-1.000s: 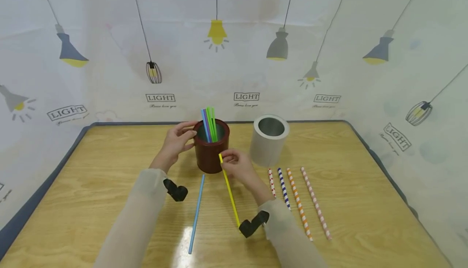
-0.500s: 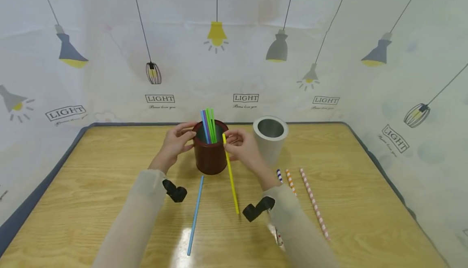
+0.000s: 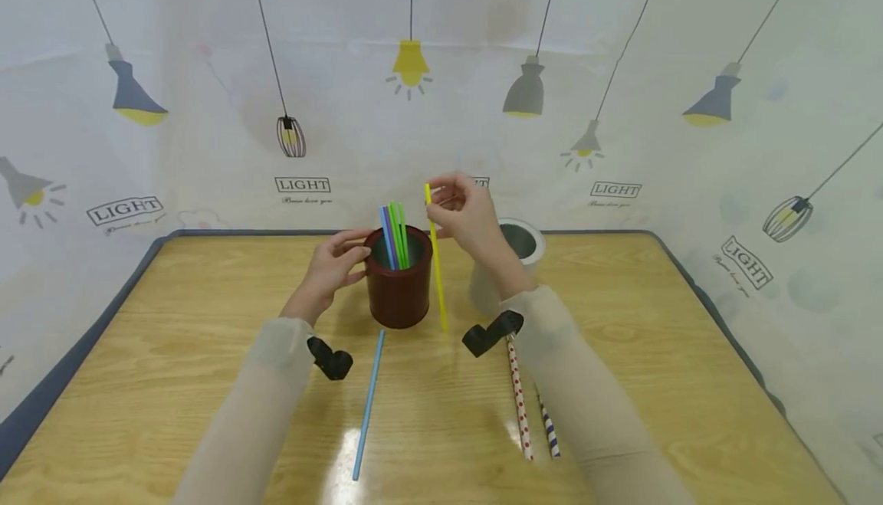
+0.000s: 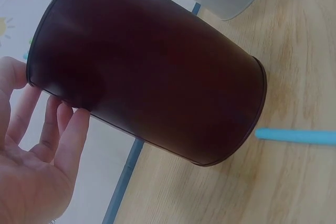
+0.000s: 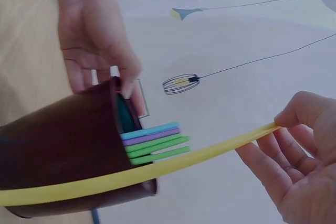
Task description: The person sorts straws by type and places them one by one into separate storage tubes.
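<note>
A wooden table (image 3: 207,382) with a dark grey edge stands in front of a white cloth backdrop (image 3: 207,106) printed with hanging lamps and the word LIGHT. Near the middle of the table stands a dark red cup (image 3: 398,290), upright, with blue, purple and green straws (image 3: 395,235) sticking out of its top. The left hand (image 3: 329,269) rests against the cup's left side, fingers curved round its rim. The right hand (image 3: 466,214) is raised above the table, just right of the cup, and pinches the top end of a yellow straw (image 3: 435,260) between thumb and fingertips. The straw hangs almost upright, close beside the cup's right wall, its lower end near the table. Behind the right forearm stands a grey cup (image 3: 519,248), partly hidden by it. A light blue straw (image 3: 368,405) lies flat in front of the red cup. A red-dotted straw (image 3: 519,405) and a blue-striped straw (image 3: 548,432) lie to the right, partly covered by the sleeve (image 3: 593,413).
</note>
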A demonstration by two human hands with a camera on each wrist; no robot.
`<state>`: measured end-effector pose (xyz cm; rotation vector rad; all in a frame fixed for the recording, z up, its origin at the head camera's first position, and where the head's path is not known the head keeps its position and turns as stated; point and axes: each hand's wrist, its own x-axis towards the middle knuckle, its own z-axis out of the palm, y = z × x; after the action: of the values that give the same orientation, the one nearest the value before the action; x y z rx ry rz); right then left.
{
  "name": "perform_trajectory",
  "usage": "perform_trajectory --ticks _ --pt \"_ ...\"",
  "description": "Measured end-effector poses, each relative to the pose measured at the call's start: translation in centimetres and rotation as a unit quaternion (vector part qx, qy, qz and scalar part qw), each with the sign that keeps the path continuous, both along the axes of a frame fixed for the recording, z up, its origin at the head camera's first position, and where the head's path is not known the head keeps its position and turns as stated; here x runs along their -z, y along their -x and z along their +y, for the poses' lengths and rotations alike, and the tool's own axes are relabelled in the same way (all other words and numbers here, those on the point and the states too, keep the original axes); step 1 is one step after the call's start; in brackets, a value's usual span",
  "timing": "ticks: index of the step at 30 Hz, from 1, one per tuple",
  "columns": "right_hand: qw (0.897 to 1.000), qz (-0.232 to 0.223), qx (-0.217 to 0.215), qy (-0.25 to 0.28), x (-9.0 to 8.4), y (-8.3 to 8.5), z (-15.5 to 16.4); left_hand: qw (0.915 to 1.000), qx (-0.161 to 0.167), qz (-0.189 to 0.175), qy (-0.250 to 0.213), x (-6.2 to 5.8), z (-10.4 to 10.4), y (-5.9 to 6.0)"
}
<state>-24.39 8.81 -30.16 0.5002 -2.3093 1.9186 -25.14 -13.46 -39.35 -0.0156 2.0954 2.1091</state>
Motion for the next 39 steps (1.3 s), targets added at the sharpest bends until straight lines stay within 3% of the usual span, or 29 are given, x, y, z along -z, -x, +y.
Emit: perform_trajectory --ticks 8,15,19,26,32,39 --pt "0.997 0.079 0.019 0.004 -3.7 1.9 0.2 1.0000 0.004 0.001 -0.007 0.0 0.0 0.1" --pt "0.992 0.113 0.048 0.039 -6.4 2.8 -0.5 1.0000 0.004 0.003 -0.007 0.2 0.0 0.3" --pt "0.989 0.121 0.052 0.064 -7.0 3.0 -1.5 1.0000 0.000 0.001 -0.005 0.0 -0.1 0.2" --pt "0.991 0.110 0.055 0.056 -4.6 4.0 -2.4 1.0000 -0.001 0.003 -0.005 0.2 -0.1 0.1" --pt "0.995 0.076 0.066 0.022 -1.4 4.9 -2.2 1.0000 -0.004 0.003 -0.007 0.2 0.0 0.2" --pt "0.998 0.041 0.050 0.012 0.8 5.1 -2.2 1.0000 -0.006 0.002 -0.007 0.4 -0.1 0.3"
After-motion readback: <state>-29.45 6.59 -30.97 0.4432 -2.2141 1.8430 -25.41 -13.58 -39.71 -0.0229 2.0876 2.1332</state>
